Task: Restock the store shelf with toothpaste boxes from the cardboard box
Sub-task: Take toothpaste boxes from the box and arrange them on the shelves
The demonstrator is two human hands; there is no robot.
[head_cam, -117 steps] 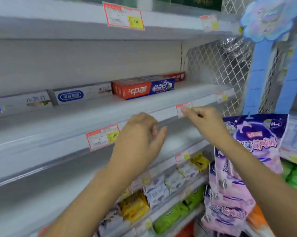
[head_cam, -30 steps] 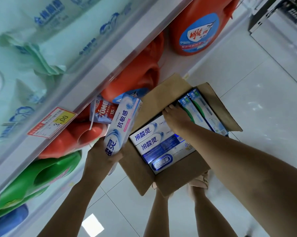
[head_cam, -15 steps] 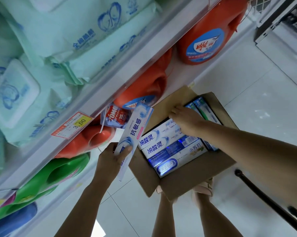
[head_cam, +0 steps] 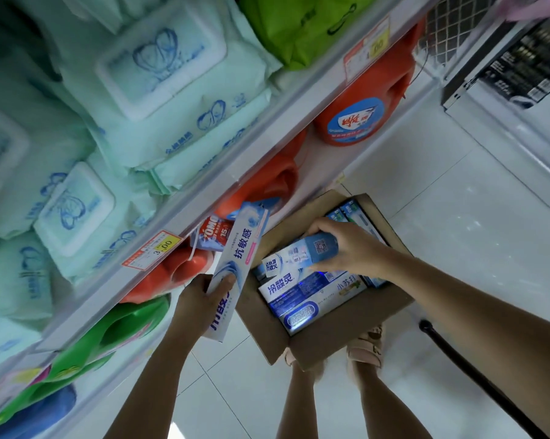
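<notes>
Toothpaste boxes (head_cam: 294, 291) are split between our hands and the carton (head_cam: 330, 346), which sits on the floor at lower centre. At centre left, our left hand (head_cam: 197, 299) grips a white box (head_cam: 240, 258) near its lower end, tilted up just beside the carton's left flap. Further right, our right hand (head_cam: 353, 248) curls round a blue box (head_cam: 302, 253), which sits above the packed ones. We judge this to be the picking step. Next we lift the blue box clear and carry both to a toothpaste shelf, which is not in view here.
</notes>
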